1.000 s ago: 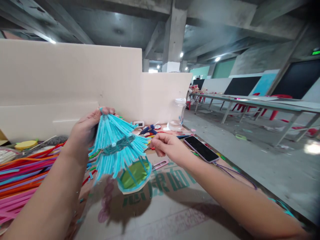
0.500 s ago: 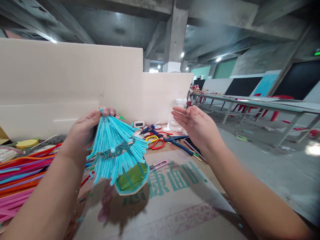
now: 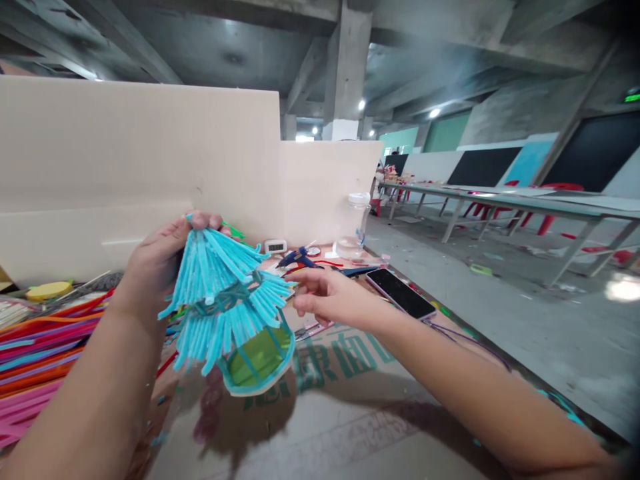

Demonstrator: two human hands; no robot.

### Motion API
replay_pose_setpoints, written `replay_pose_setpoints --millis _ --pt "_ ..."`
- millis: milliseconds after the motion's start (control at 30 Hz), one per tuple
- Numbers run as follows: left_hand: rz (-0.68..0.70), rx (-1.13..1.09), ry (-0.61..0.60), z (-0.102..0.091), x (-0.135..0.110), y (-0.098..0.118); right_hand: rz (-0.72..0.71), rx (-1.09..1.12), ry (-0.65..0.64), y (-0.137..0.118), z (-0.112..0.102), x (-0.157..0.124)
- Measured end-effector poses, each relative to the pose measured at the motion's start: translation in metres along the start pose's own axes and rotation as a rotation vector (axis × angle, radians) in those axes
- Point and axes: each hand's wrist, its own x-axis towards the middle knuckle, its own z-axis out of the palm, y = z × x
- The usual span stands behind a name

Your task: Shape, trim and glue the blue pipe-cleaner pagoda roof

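By its tip, my left hand (image 3: 167, 247) grips a blue pipe-cleaner pavilion model (image 3: 225, 267) with two tiers of fringed roof. Its round base (image 3: 257, 357) has a green floor and a blue rim, and hangs over the cardboard sheet (image 3: 345, 413). Thumb and fingers of that hand are closed around the peak. My right hand (image 3: 325, 297) is at the right edge of the lower roof tier, fingers loosely bent and apart, with nothing visible between them. Whether its fingertips touch the fringe I cannot tell. Partly behind this hand lie small snips (image 3: 310, 331) with a pink handle.
Colourful pipe cleaners (image 3: 45, 360) lie in bundles at left. Toward the back are a blue glue gun (image 3: 299, 258), a small digital clock (image 3: 275, 246) and a clear jar (image 3: 353, 227). A phone (image 3: 401, 293) rests near the table's right edge. A pale partition (image 3: 135, 147) stands behind.
My right hand has moved left and down from beside the jar to the model's lower roof tier, uncovering the phone. The left hand still holds the model, slightly further left in view.
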Motion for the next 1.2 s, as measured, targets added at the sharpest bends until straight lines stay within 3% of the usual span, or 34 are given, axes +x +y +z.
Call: replay_pose_setpoints --millis 133,267,500,633,767,900,1000,1100,1200 --pt "-0.018 -0.024 -0.031 0.001 0.001 -0.002 0.017 0.012 -0.019 0.001 0.011 0.001" --pt "-0.031 -0.05 -0.032 0.002 0.001 -0.002 0.059 0.195 0.026 0.008 0.01 0.002" --pt "-0.006 -0.001 -0.027 -0.009 0.004 -0.001 -0.185 0.463 0.142 0.004 -0.014 0.005" --pt "0.02 0.109 0.03 -0.019 0.012 -0.004 -0.178 0.61 -0.004 -0.011 -0.023 -0.003" --pt "0.079 0.321 0.205 -0.025 0.019 -0.005 -0.028 0.328 -0.101 -0.022 -0.036 -0.014" --pt "-0.031 0.538 0.282 -0.02 0.017 -0.002 -0.006 -0.422 0.028 -0.026 -0.051 -0.017" --pt "-0.063 0.695 0.256 -0.015 0.016 -0.006 0.132 -0.873 0.151 -0.018 -0.06 -0.013" --pt "-0.066 0.811 0.225 -0.015 0.017 -0.016 0.243 -0.953 0.125 -0.001 -0.069 -0.005" --pt "-0.058 0.947 0.181 -0.018 0.02 -0.024 0.142 -0.937 0.029 0.017 -0.077 0.001"
